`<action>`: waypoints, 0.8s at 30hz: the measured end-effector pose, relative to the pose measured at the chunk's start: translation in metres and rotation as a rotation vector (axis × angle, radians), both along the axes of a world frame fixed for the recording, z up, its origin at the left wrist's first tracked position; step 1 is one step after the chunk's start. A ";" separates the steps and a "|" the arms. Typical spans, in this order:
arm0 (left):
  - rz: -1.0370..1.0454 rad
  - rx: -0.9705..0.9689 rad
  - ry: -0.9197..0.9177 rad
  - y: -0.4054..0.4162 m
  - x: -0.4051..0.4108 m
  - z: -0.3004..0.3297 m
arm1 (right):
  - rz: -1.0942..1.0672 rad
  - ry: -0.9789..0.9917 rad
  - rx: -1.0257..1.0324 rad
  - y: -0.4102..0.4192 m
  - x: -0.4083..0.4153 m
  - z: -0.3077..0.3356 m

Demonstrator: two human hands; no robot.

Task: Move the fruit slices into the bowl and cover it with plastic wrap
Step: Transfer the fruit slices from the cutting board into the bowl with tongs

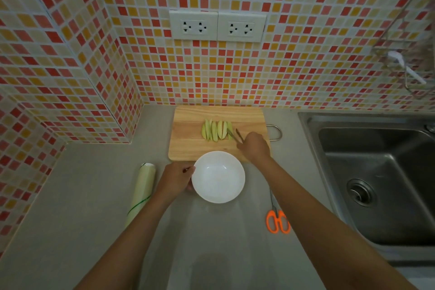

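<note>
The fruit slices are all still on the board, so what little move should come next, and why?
Probably close the tongs on the nearest slice and lift it. The right hand holds them at the right end of the fruit slices, the bowl looks empty, and the left hand grips its rim.
</note>
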State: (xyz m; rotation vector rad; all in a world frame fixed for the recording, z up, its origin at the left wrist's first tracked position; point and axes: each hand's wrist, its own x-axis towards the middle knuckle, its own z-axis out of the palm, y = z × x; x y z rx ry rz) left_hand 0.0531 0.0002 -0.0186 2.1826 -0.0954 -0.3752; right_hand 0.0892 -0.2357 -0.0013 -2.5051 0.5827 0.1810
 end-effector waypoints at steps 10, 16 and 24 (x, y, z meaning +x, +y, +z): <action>0.034 -0.028 0.023 0.003 -0.001 -0.004 | 0.027 -0.019 -0.014 0.004 -0.010 0.002; 0.016 -0.006 0.015 0.003 -0.002 -0.002 | -0.027 -0.173 0.192 0.003 -0.051 0.027; 0.018 -0.016 0.030 0.002 -0.002 0.000 | 0.132 -0.111 0.305 0.019 -0.146 0.033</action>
